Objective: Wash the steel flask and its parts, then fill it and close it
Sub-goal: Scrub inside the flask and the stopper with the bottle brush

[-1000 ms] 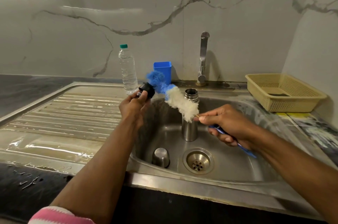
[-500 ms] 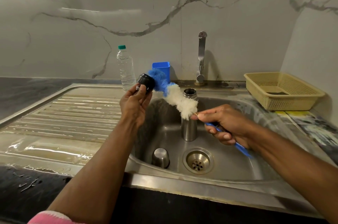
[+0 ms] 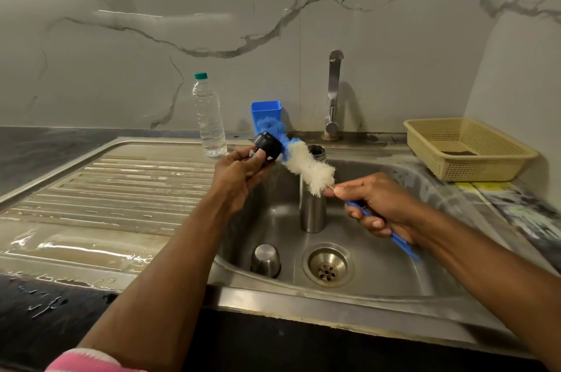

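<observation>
Currently washing: left hand (image 3: 239,172) pinches the black stopper (image 3: 267,145); right hand (image 3: 379,204) grips the bottle brush (image 3: 306,166) against it. Flask body (image 3: 312,207) and steel cup (image 3: 265,260) wait in the sink (image 3: 303,300); filling and closing remain.

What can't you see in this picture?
Head view only:
- Inside of the upright steel flask: its wall hides it.
- Top of the black plastic stopper: the left hand and the blue-and-white bottle brush cover it.
- Inside of the blue plastic cup: the angle hides it.
</observation>
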